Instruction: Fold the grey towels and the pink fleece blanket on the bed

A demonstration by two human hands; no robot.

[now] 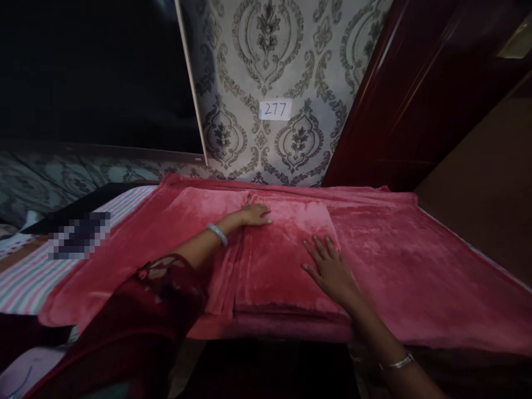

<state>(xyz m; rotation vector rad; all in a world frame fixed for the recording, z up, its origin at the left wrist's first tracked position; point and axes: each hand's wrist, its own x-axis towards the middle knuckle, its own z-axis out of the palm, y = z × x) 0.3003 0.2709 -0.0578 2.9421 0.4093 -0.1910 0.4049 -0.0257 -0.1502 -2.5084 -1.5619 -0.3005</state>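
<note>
Both hands flat and open, grasping nothing: left hand (254, 214) at far edge, right hand (328, 268) on near part of folded red blanket (286, 260) lying on bed (29, 277).

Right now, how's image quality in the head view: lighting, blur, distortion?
Head view: dim and uneven, upper left and bottom edge nearly black; soft sheen on the pink blanket and a glare streak on the dark red door; wide-angle bending at edges; left hand and right hand fairly sharp; pixelated patch at left.
</note>
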